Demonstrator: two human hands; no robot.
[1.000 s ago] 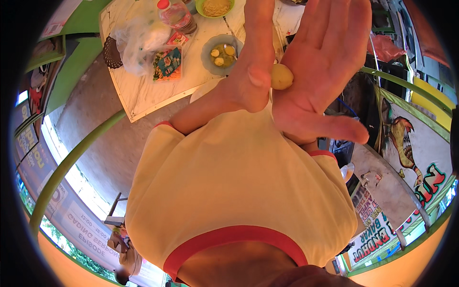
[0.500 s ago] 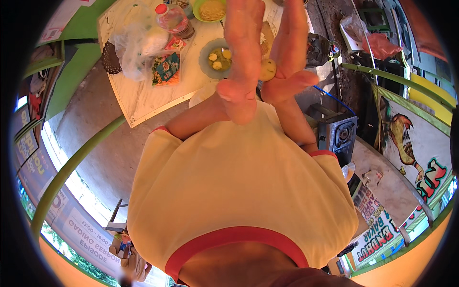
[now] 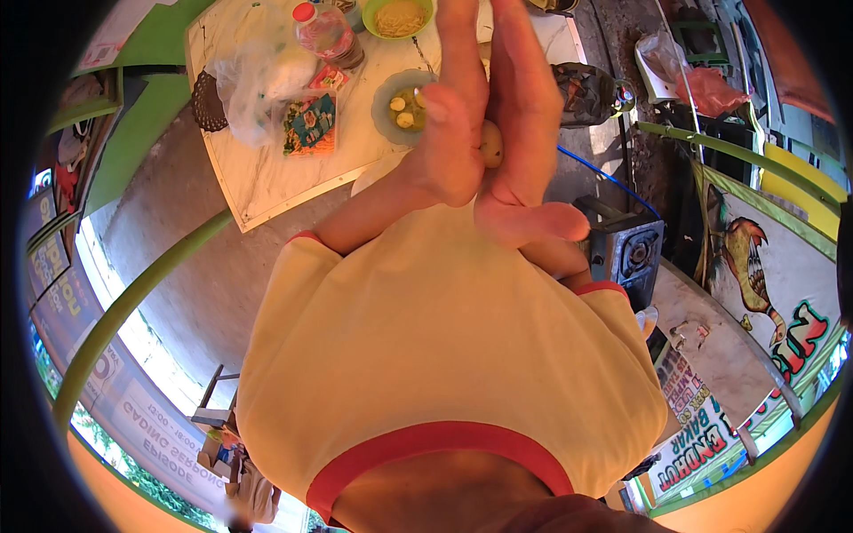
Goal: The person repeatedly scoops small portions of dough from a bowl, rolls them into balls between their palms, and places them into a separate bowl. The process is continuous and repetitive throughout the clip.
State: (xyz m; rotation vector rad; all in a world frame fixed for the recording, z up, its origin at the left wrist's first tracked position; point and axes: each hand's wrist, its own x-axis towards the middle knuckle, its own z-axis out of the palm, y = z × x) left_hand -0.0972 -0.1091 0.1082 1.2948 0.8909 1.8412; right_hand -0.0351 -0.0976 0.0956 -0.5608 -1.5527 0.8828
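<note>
A small yellowish ball (image 3: 491, 145), speckled and doughy-looking, is held between my two palms. On its left side my left hand (image 3: 455, 133) is held upright with stretched fingers, its thumb raised toward the bowl. From the right, my right hand (image 3: 526, 147) presses in, fingers long and straight, thumb pointing out to the right. Fingertips of both hands run out of view at the top. Just left of my hands, a grey-green bowl (image 3: 380, 108) contains several pale yellow balls in a yellowish liquid. Farther back is a green bowl (image 3: 427, 12) of pale yellow mixture.
A white marbled table (image 3: 258, 186) carries a red-capped bottle (image 3: 327, 37), a clear plastic bag (image 3: 249, 98) and colourful food packets (image 3: 310, 124). To the right are a stove (image 3: 633, 249), a blue hose (image 3: 613, 182) and a black bag (image 3: 577, 93).
My hands have slid against each other: the left has come nearer and its thumb has lifted, while the right has shifted slightly. The ball sits a little lower between the palms.
</note>
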